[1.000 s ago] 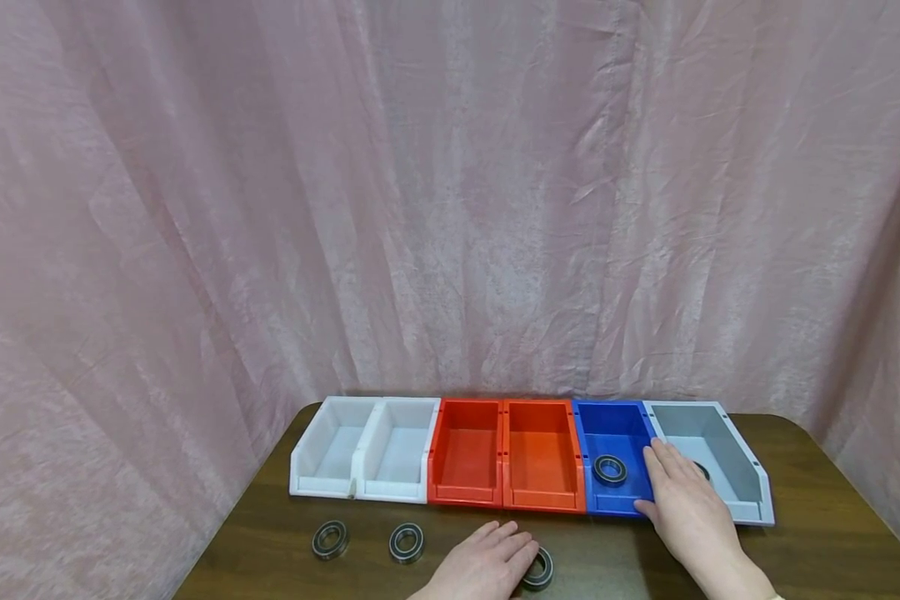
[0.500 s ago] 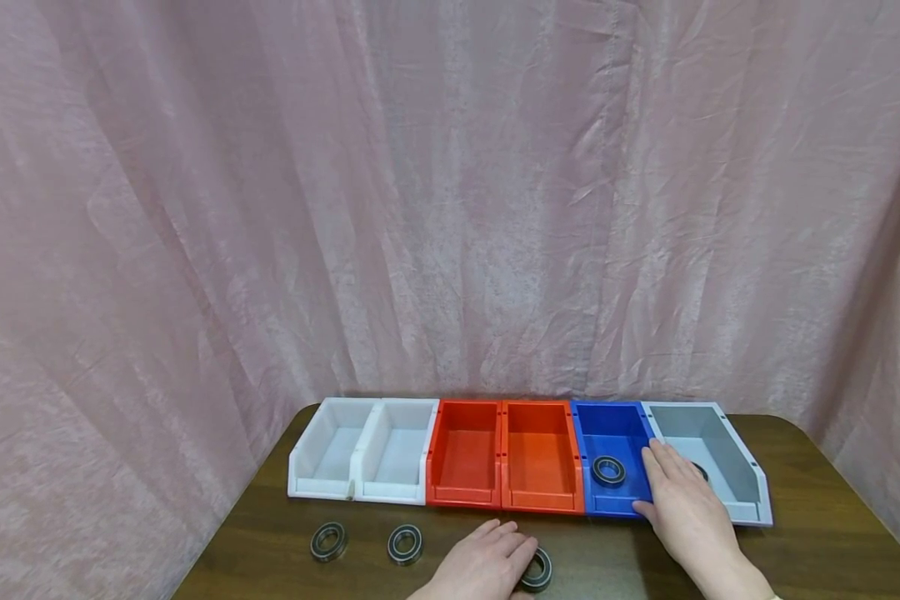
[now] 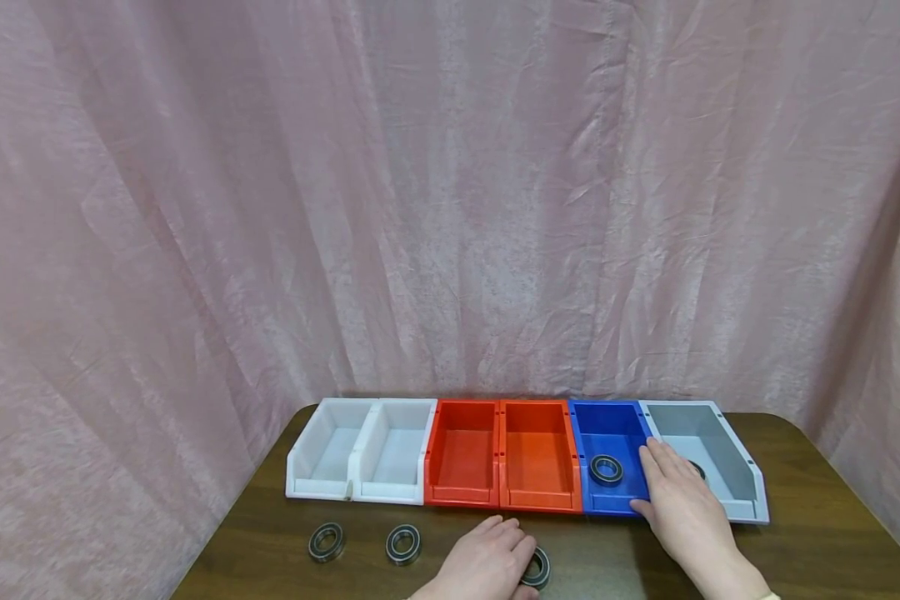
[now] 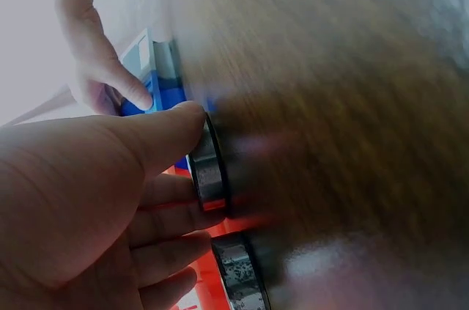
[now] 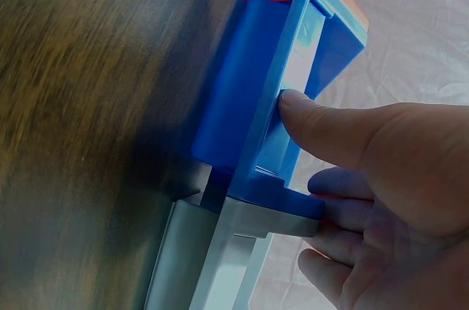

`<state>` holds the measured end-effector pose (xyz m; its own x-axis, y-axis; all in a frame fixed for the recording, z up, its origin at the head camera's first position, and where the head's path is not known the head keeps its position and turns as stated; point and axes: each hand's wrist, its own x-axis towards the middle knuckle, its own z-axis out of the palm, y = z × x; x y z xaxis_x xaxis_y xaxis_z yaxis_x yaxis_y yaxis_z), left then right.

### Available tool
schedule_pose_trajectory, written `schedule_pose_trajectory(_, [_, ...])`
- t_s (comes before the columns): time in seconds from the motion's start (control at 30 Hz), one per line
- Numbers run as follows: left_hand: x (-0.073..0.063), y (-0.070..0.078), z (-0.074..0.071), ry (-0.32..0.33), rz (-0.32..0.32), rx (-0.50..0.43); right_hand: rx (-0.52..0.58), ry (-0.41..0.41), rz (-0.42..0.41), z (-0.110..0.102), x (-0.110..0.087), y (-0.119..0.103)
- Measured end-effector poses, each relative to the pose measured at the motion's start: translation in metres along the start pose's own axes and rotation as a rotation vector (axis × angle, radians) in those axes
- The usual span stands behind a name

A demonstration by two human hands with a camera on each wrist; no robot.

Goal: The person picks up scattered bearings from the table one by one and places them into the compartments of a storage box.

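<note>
My left hand (image 3: 483, 562) lies low over the table and pinches a ball bearing (image 3: 540, 570) between thumb and fingers. The left wrist view shows the thumb at one side of this dark-edged steel ring (image 4: 208, 178) and fingertips at the other. My right hand (image 3: 686, 508) rests with straight fingers over the wall between the blue bin (image 3: 615, 506) and the grey bin (image 3: 746, 510). Its thumb touches the blue bin's front lip in the right wrist view. One bearing (image 3: 606, 470) lies flat in the blue bin; another (image 3: 697, 469) in the grey bin is partly hidden by my fingers.
Two more bearings lie flat on the brown wooden table (image 3: 255, 550), one at left (image 3: 326, 542) and one nearer (image 3: 403, 544). White bins (image 3: 386, 493) and red-orange bins (image 3: 540, 500) continue the row leftward. A pink curtain (image 3: 450, 208) hangs behind.
</note>
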<state>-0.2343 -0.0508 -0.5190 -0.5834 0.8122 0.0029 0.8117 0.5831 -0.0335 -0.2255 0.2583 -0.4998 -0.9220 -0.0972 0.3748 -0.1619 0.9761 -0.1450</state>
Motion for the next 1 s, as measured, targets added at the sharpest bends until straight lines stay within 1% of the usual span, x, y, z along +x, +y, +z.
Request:
schedule_pose_trajectory(0.13, [0.0012,0.0013,-0.0012,0.005,-0.004,0.017,0.0,0.004,-0.004,-0.0002,0.0,0.0004])
schedule_pose_trajectory(0.47, [0.0028,0.0033,-0.0029,-0.007,-0.015,0.023,0.0,0.013,-0.01,-0.0002,-0.001,0.0003])
schedule_pose_trajectory(0.7, [0.004,0.0037,-0.0033,-0.022,-0.025,0.004,-0.001,0.001,-0.005,-0.0007,-0.0006,0.0005])
schedule_pose_trajectory(1.0, [0.005,0.0039,-0.0036,-0.031,-0.029,0.011,0.004,0.024,-0.017,0.0009,-0.0017,0.001])
